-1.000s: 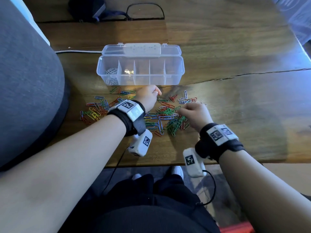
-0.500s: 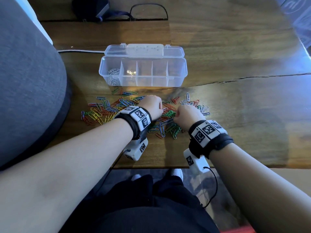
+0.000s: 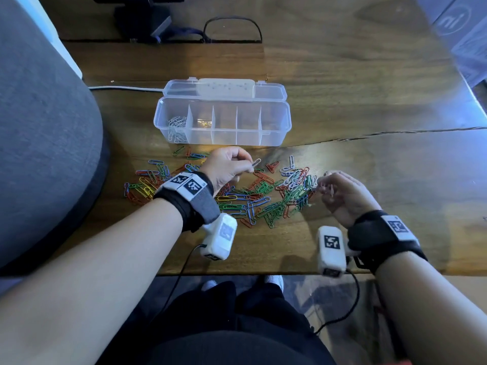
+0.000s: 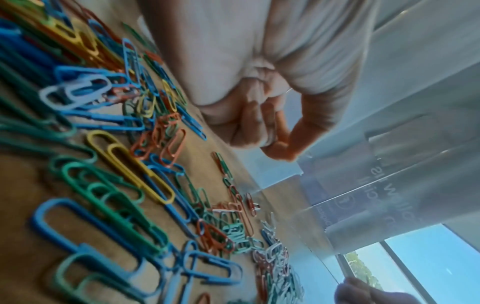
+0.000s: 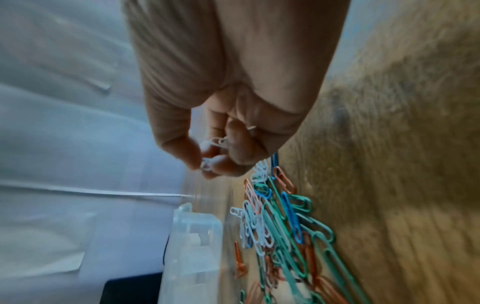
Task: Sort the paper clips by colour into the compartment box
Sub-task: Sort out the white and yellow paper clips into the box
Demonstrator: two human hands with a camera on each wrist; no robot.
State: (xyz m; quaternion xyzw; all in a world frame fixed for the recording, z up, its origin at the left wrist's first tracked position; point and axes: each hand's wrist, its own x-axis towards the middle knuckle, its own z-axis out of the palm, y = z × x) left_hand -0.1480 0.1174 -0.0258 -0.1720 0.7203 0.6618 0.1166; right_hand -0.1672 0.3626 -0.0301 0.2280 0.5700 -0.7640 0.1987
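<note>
The clear compartment box (image 3: pixel 276 127) stands open at the middle of the table, with white clips (image 3: pixel 178 127) in its leftmost compartment. A pile of mixed coloured paper clips (image 3: pixel 253 196) lies in front of it. My left hand (image 3: pixel 249 167) hovers above the pile's far left part and pinches one white clip (image 3: pixel 255 162) between thumb and fingers. My right hand (image 3: pixel 322 183) is at the pile's right edge, fingers curled round a few white clips (image 5: pixel 213 152). In the right wrist view the box's end (image 5: pixel 192 246) shows beside the pile (image 5: pixel 285 222).
A grey cushion (image 3: pixel 39 127) fills the left side. A white cable (image 3: pixel 123 87) runs behind the box. A black object (image 3: pixel 142 19) and glasses (image 3: pixel 232 30) lie at the back. A crack (image 3: pixel 395 133) crosses the table to the right.
Both hands were down in the pile; now they are lifted. The left hand has risen holding a white clip, and the right hand has moved right with white clips in it.
</note>
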